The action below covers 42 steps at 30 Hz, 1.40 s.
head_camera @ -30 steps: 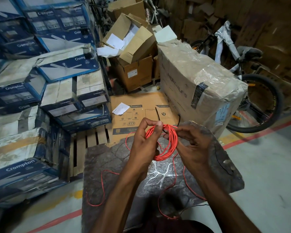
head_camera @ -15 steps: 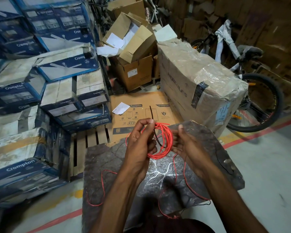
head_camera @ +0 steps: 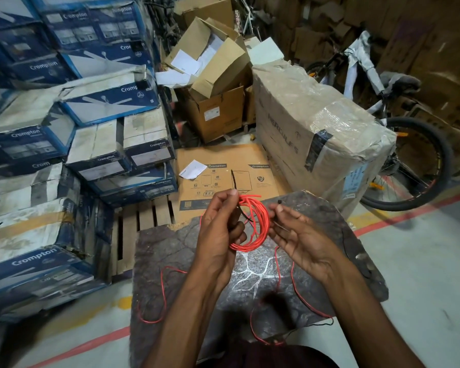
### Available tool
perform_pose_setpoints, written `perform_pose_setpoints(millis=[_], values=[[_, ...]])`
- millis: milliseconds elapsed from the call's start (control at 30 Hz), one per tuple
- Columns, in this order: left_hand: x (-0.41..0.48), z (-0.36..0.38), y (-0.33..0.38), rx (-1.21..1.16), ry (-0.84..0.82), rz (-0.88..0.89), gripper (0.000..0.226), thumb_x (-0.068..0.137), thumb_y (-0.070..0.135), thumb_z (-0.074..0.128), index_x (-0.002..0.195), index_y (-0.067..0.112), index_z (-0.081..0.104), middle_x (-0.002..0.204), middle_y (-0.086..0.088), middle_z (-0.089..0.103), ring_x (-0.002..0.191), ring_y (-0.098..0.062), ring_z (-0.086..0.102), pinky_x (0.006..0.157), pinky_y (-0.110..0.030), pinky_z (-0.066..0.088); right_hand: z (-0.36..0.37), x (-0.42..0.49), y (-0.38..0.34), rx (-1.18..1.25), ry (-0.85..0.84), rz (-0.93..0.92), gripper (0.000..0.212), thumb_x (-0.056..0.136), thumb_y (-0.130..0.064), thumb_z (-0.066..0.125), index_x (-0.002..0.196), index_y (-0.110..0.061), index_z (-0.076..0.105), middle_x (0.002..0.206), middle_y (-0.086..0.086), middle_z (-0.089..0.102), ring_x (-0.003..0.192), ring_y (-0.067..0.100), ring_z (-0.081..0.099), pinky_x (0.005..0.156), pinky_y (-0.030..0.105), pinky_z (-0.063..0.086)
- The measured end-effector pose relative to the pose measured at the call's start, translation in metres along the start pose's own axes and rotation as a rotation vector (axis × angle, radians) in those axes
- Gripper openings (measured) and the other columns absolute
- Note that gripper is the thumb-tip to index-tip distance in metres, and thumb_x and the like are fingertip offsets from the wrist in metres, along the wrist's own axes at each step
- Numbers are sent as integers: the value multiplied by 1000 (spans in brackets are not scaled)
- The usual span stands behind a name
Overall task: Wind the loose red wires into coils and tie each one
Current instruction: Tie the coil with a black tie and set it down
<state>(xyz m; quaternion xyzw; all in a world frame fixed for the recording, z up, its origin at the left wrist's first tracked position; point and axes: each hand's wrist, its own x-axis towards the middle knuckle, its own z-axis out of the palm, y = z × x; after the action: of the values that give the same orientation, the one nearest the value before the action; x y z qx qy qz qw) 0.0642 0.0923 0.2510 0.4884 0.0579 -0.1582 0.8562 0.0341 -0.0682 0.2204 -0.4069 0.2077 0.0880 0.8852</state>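
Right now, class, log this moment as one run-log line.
stage: tying | left hand grips red coil and black tie | right hand open beside coil | loose red wire on slab

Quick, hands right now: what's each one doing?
Left hand: holding the red wire coil.
Right hand: beside the coil; whether it grips anything cannot be told.

Your coil (head_camera: pixel 264 221) is bright red, its tie (head_camera: pixel 233 179) black. The slab (head_camera: pixel 170 248) is dark grey with white veins; the boxes (head_camera: pixel 104 102) are blue and white.
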Motion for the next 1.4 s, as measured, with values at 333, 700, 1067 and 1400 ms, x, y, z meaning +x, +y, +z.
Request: perform_pose_setpoints(millis=[333,700,1067,1400], values=[[-21,-1,-2,96,-16,-193,33,84,26,72,54,24,60,49,11,22,44,-7,14,45,-26,12,9,1,-13,118,-38,-182,23,90,-19,63,109,-10,72,78,-2,67,72,9,69,73,21,60],[-26,0,1,201,-37,-166,19,67,31,82,60,22,67,49,9,25,47,-9,17,53,-34,11,11,-6,-15,-13,-158,-268,18,74,-18,76,91,-14,82,79,0,68,75,10,66,75,25,60],[-22,-2,14,283,-96,-160,28,71,25,79,54,21,58,50,8,30,45,-7,19,44,-25,16,11,-6,-20,-164,-306,-286,41,64,-37,96,95,-14,82,81,5,71,81,13,68,81,31,59],[-20,-3,16,286,-114,-165,27,70,28,78,51,21,60,51,9,37,48,-8,23,47,-26,17,14,-10,-25,-234,-327,-285,38,65,-42,94,92,-18,82,81,2,73,79,11,70,81,29,59]])
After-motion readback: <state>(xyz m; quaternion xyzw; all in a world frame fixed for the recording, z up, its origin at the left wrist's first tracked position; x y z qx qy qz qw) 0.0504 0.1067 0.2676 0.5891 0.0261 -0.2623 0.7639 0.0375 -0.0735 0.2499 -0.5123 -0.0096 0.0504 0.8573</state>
